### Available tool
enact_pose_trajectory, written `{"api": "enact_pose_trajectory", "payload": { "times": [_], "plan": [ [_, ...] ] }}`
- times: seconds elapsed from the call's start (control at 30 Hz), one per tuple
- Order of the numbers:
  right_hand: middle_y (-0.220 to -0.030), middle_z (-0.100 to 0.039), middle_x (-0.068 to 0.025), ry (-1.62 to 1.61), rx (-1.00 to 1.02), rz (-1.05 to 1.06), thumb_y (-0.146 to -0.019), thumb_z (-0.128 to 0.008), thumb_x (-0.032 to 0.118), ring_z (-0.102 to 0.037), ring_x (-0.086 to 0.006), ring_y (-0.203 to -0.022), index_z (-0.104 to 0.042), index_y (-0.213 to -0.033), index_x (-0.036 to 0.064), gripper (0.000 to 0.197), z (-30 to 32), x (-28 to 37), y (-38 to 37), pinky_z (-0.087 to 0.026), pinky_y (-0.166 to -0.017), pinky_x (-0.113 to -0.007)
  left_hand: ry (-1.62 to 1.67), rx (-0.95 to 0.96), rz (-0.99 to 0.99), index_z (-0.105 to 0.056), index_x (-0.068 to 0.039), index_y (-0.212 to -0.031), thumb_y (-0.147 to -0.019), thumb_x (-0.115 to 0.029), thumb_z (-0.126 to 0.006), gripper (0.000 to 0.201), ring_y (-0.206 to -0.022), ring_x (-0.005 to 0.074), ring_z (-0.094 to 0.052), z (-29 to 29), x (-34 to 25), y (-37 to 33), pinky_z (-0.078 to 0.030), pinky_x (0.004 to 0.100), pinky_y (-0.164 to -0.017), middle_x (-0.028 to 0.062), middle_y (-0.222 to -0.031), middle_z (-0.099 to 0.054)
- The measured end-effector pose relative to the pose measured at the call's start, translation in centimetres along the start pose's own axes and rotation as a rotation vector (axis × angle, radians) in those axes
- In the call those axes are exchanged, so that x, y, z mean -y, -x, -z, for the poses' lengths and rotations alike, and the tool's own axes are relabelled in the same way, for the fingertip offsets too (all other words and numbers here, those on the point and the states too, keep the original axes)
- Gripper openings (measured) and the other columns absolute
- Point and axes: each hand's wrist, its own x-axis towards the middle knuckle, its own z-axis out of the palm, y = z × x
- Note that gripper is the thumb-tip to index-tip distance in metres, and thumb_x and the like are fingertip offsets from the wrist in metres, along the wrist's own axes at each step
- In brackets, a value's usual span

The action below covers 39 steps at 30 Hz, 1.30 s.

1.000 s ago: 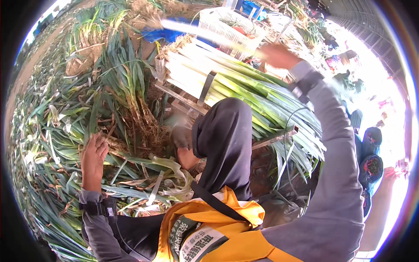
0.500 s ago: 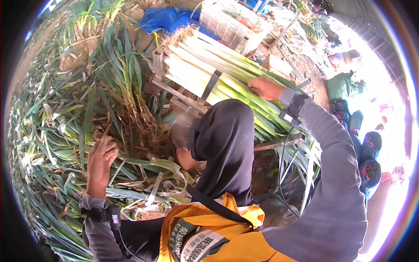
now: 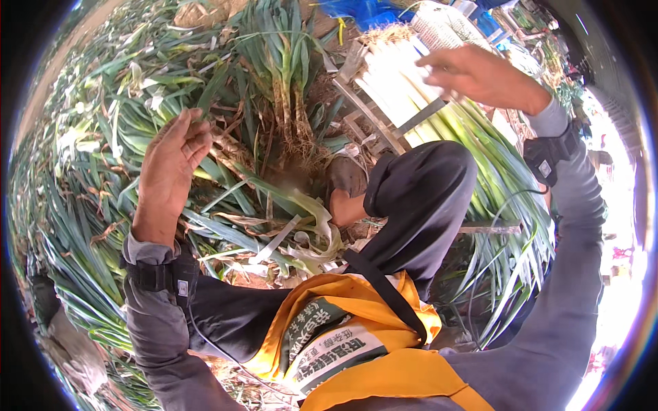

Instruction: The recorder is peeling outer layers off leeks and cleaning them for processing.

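Note:
My left hand [image 3: 173, 164] is raised over a heap of loose leek leaves [image 3: 89, 219], its fingers loosely bent and apart, nothing seen in it. Farther right, my right hand [image 3: 476, 77] hovers above the trimmed leeks [image 3: 473, 147], fingers spread and holding nothing. These leeks lie side by side in a low frame [image 3: 363, 113], white root ends at the far side and green leaves trailing toward me. A dark strip [image 3: 419, 118] crosses them. Between my hands, untrimmed leeks [image 3: 282, 68] stand with brown, soil-covered roots.
My bent knee [image 3: 428, 178] is beside the frame, and my foot [image 3: 348, 179] rests near the roots. A blue sheet [image 3: 363, 12] and a pale crate [image 3: 449, 26] are at the far side. A cable runs from each wrist strap.
My right hand has lifted off the trimmed leeks and moved toward their root ends, its fingers opening. My left hand has risen farther over the leaves. The head view has shifted left.

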Motion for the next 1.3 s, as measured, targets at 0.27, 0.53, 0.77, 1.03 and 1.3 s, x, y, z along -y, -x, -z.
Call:
{"api": "enact_pose_trajectory", "payload": {
  "times": [0.27,0.53,0.77,1.03,1.3],
  "plan": [
    [-0.097,-0.066,-0.0146,-0.477,0.129,0.214,-0.099,-0.055,0.030,-0.068,-0.0205,-0.079,-0.056,-0.123,-0.0065,0.044,-10.2,7.3,-21.1,-0.058,-0.069,-0.030,0.116,-0.003,-0.085,-0.058,0.000,-0.124,-0.099,-0.029,-0.058,0.038,-0.090,0.0109,-0.059,-0.5,-1.7,3.8,-0.048,0.0296,-0.090,0.0019,-0.100,-0.063],
    [-0.070,-0.062,-0.0147,-0.504,-0.229,-0.204,-0.090,-0.065,0.028,-0.064,-0.0217,-0.077,-0.065,-0.082,0.0014,0.028,-32.0,-5.2,-32.6,-0.049,-0.068,-0.040,0.116,-0.187,-0.090,-0.057,0.001,-0.124,-0.101,-0.024,-0.053,0.035,-0.082,0.0114,-0.058,-1.5,-2.5,4.8,-0.047,0.0294,-0.081,0.0042,-0.093,-0.063],
    [-0.094,-0.064,-0.0210,-0.328,-0.084,-0.259,-0.086,-0.069,0.038,-0.063,-0.0382,-0.093,-0.059,-0.100,-0.0015,0.043,-39.7,1.3,-33.5,-0.049,-0.080,-0.047,0.044,-0.379,0.042,-0.053,0.004,-0.122,-0.100,-0.023,-0.053,0.035,-0.071,0.0147,-0.059,-2.6,-2.2,5.1,-0.051,0.0274,-0.072,0.0089,-0.085,-0.061],
    [-0.102,-0.063,-0.0223,-0.708,-0.297,-0.482,-0.079,-0.075,0.033,-0.063,-0.0354,-0.096,-0.055,-0.110,-0.0059,0.053,-39.7,0.6,-35.0,-0.049,-0.084,-0.044,0.027,-0.301,0.069,-0.056,0.004,-0.120,-0.100,-0.022,-0.053,0.032,-0.076,0.0155,-0.060,-3.1,-1.3,3.1,-0.047,0.0281,-0.069,0.0087,-0.087,-0.063],
    [-0.074,-0.054,-0.0048,-1.555,-0.001,-0.136,-0.077,-0.080,0.032,-0.049,-0.0181,-0.067,-0.061,-0.086,-0.0032,0.041,-40.5,8.3,-25.0,-0.042,-0.061,-0.032,0.002,-0.154,-0.014,-0.059,0.001,-0.119,-0.099,-0.023,-0.057,0.032,-0.081,0.0117,-0.060,-3.0,-0.7,1.9,-0.048,0.0270,-0.076,0.0062,-0.092,-0.065]
  ]
}}
